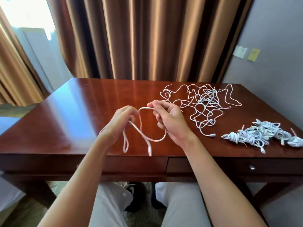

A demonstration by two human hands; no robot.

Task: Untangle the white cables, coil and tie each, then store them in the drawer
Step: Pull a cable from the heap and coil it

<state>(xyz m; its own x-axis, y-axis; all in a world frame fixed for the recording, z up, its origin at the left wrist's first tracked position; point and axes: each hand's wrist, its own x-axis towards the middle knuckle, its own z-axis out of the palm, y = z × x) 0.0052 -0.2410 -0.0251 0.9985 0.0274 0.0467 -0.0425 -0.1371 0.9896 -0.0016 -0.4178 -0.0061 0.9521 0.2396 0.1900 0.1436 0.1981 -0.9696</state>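
White cable (147, 128), a single thin length, hangs between the person's two hands above the near middle of the surface (78, 112). It arches from the right hand (168, 123) across to the left hand (121, 123), then drops in loose loops: one narrow loop hangs down on the left side, a wider curve sweeps under the right hand, and a straight stretch ends in a small plug (150, 151) close to the surface's front edge. The right hand grips the cable, thumb and forefinger pinching the top of the arch while the other fingers curl round a lower strand. The left hand has its fingers bunched and curled round the cable, though motion blur hides exactly how they pinch it.

Farther back and to the right lies the tangled mass of white cables (205, 102), spread flat in many crossing loops and squiggles, several plugs showing at its near fringe. Nearer the right front corner sits a pile of coiled cables (262, 135), small tight bundles heaped together, looking slightly bluish-white, with thin ties sticking out of some.

The surface is glossy dark red-brown wood. Two closed drawer fronts run below its front edge; the right drawer (229, 166) shows a small metal knob (251, 167). Brown curtains (147, 38) hang behind.
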